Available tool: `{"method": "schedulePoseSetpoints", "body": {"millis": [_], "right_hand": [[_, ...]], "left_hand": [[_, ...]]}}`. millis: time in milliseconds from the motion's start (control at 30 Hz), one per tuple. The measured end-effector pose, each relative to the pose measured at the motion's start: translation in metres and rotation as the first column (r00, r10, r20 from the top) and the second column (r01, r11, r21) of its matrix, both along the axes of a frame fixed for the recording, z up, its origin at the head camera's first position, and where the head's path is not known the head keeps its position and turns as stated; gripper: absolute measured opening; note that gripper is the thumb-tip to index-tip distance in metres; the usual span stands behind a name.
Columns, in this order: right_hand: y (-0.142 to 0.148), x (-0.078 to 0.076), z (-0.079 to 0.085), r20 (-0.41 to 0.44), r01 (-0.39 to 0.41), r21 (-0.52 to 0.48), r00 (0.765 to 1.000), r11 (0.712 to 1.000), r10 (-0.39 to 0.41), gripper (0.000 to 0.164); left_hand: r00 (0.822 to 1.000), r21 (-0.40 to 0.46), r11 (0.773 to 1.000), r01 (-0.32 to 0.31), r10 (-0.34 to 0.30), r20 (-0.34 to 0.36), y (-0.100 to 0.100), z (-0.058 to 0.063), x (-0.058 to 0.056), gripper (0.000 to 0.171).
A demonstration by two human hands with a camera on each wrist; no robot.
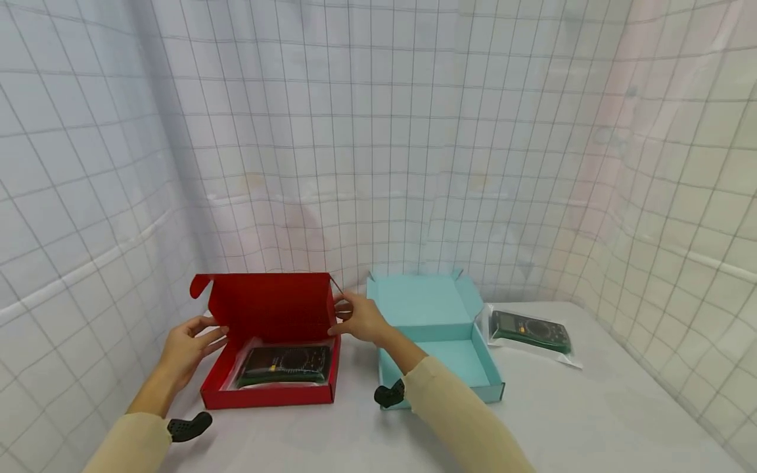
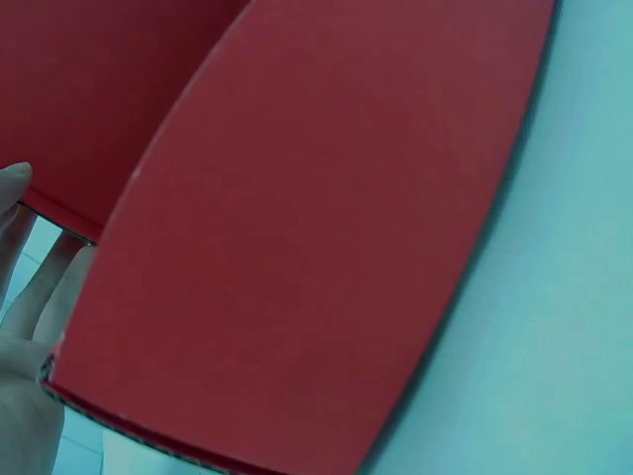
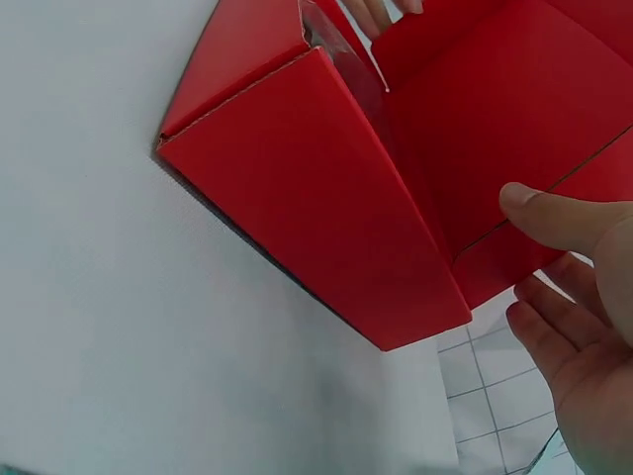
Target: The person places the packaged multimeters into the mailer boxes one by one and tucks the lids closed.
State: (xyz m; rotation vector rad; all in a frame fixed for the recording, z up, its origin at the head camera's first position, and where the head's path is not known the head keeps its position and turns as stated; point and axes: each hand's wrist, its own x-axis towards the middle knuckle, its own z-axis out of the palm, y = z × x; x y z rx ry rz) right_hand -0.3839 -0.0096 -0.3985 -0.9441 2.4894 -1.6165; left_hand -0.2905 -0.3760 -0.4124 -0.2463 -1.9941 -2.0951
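Note:
A red cardboard box [image 1: 269, 397] stands at the left with its lid [image 1: 272, 305] raised. Inside lies a dark multimeter [image 1: 286, 364] in a clear plastic bag. My left hand [image 1: 180, 348] holds the lid's left side; in the left wrist view, one fingertip lies over the red inner face and other fingers are behind the edge. On the lid's other side, my right hand [image 1: 362, 318] pinches the side flap [image 3: 509, 272], thumb [image 3: 544, 213] inside and fingers behind.
A light blue box [image 1: 493, 392] stands open to the right of the red one, under my right forearm. Farther right, another bagged multimeter [image 1: 532, 330] lies on the white table [image 1: 609, 394]. A checked curtain [image 1: 402, 144] surrounds the table.

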Motion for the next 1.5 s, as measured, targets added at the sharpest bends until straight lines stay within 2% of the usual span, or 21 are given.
{"method": "schedulePoseSetpoints", "body": {"millis": [67, 267, 467, 667, 733, 833, 933, 1000, 1100, 1167, 1267, 1300, 1433, 1467, 1500], "right_hand": [[0.0, -0.001, -0.001, -0.025, -0.008, 0.018, 1.0, 1.0, 0.009, 0.047], [0.001, 0.005, -0.008, -0.065, -0.018, 0.056, 0.998, 0.998, 0.022, 0.051], [0.003, 0.008, -0.013, -0.093, -0.056, 0.064, 0.994, 0.996, 0.061, 0.052], [0.01, 0.01, -0.015, -0.053, -0.066, 0.037, 0.996, 0.997, 0.068, 0.053], [0.012, 0.011, -0.013, -0.028, -0.066, 0.029, 0.997, 0.997, 0.067, 0.053], [0.012, 0.01, -0.01, -0.015, -0.074, 0.039, 0.997, 0.997, 0.075, 0.053], [0.014, 0.008, -0.006, -0.011, -0.093, 0.057, 0.995, 0.994, 0.094, 0.05], [0.016, 0.009, -0.002, 0.0, -0.106, 0.063, 0.994, 0.992, 0.106, 0.046], [0.02, 0.011, 0.001, 0.052, -0.121, 0.04, 0.992, 0.992, 0.119, 0.044], [0.024, 0.013, 0.003, 0.114, -0.136, -0.016, 0.984, 0.991, 0.137, 0.045], [0.027, 0.016, 0.009, 0.204, -0.168, -0.118, 0.961, 0.979, 0.189, 0.043], [0.027, 0.017, 0.012, 0.226, -0.182, -0.145, 0.951, 0.973, 0.211, 0.043], [0.028, 0.02, 0.02, 0.29, -0.237, -0.198, 0.913, 0.951, 0.288, 0.043], [0.028, 0.021, 0.022, 0.301, -0.249, -0.205, 0.904, 0.947, 0.303, 0.044], [0.028, 0.022, 0.024, 0.314, -0.255, -0.211, 0.897, 0.944, 0.312, 0.045]], "left_hand": [[1.0, -0.015, 1.0, -0.002, 0.002, 0.015, -0.002, 0.001, 0.001, 0.007], [0.998, -0.095, 0.995, -0.002, 0.007, 0.06, -0.006, -0.008, 0.006, 0.01], [0.997, -0.117, 0.993, -0.013, 0.021, 0.069, -0.009, -0.015, 0.008, 0.007], [0.998, -0.267, 0.963, -0.025, 0.041, 0.052, -0.007, -0.015, 0.01, 0.019], [0.999, -0.299, 0.954, -0.02, 0.028, 0.023, -0.009, -0.013, 0.011, 0.019], [1.0, -0.293, 0.956, -0.001, -0.006, -0.022, -0.016, -0.009, 0.013, 0.018], [0.997, -0.26, 0.965, 0.046, -0.061, -0.051, -0.022, -0.003, 0.014, 0.022], [0.989, -0.227, 0.967, 0.113, -0.131, -0.069, -0.025, 0.0, 0.014, 0.027], [0.966, -0.193, 0.953, 0.235, -0.251, -0.064, -0.029, 0.007, 0.015, 0.034], [0.94, -0.164, 0.931, 0.325, -0.338, -0.055, -0.031, 0.011, 0.016, 0.038], [0.9, -0.108, 0.896, 0.43, -0.436, -0.035, -0.033, 0.018, 0.018, 0.043], [0.881, -0.084, 0.88, 0.468, -0.472, -0.035, -0.034, 0.02, 0.019, 0.046], [0.786, 0.026, 0.786, 0.618, -0.617, -0.039, -0.038, 0.028, 0.023, 0.059], [0.767, 0.055, 0.765, 0.642, -0.641, -0.036, -0.039, 0.03, 0.024, 0.062], [0.756, 0.079, 0.752, 0.654, -0.654, -0.026, -0.04, 0.032, 0.024, 0.064]]}}
